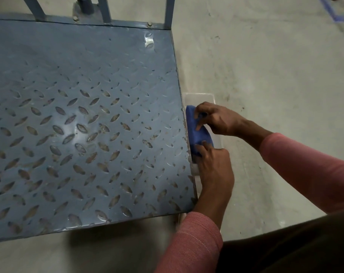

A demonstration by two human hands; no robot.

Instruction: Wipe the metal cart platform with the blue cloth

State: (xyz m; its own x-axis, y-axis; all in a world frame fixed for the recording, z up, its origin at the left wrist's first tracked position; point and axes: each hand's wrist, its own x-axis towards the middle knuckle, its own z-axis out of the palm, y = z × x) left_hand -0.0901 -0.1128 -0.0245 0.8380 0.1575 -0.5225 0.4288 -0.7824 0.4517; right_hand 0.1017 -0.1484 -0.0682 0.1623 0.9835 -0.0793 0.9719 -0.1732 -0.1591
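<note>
The blue-grey metal cart platform, with a worn diamond tread, fills the left of the head view. Just off its right edge, the blue cloth lies bunched in a clear plastic container on the floor. My right hand grips the cloth's far end with curled fingers. My left hand pinches its near end. Both hands are beside the platform's edge, not on it. Part of the cloth is hidden under my fingers.
Upright blue-grey posts rise from the platform's far edge. Grey concrete floor spreads to the right and in front. Blue tape marks show on the floor at the far right. My pink sleeves and dark trousers fill the lower right.
</note>
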